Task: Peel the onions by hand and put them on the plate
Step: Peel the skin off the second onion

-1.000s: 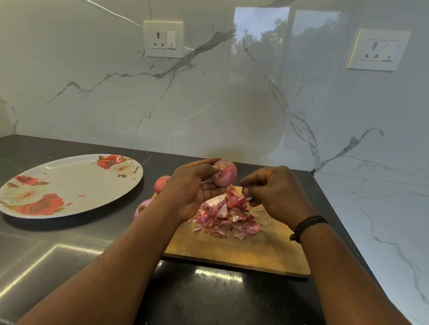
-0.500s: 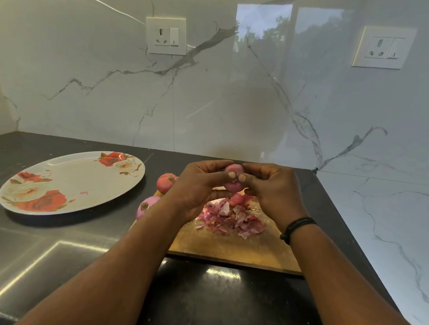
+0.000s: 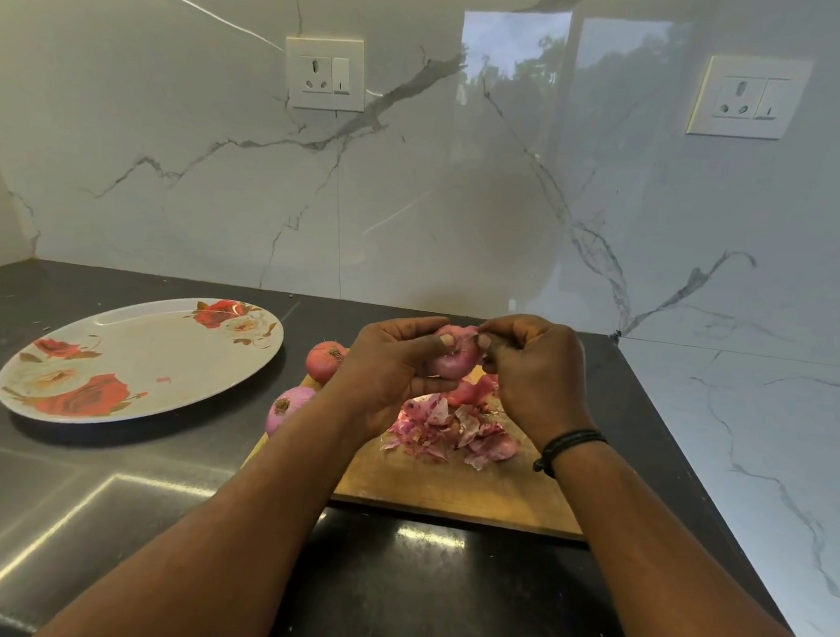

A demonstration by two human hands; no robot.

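Note:
My left hand (image 3: 385, 365) grips a pink onion (image 3: 452, 358) above the wooden cutting board (image 3: 451, 489), thumb on its top. My right hand (image 3: 536, 371) meets it from the right and pinches the skin at the onion's upper edge. Two unpeeled onions lie left of the board: one (image 3: 324, 359) further back, one (image 3: 288, 406) nearer, partly hidden by my left forearm. A heap of pink peels (image 3: 450, 427) lies on the board under my hands. The white oval plate with red roses (image 3: 142, 358) sits at the left with no onion on it.
The dark counter (image 3: 389, 589) runs to a marble wall behind and a marble side wall at the right. Two wall sockets (image 3: 324, 74) (image 3: 749, 97) are above. A small peel scrap (image 3: 163, 379) lies on the plate.
A second ago my right hand was apart from the onion, down by the peels. It rose to the onion and now pinches its skin at the top; both hands sit slightly higher.

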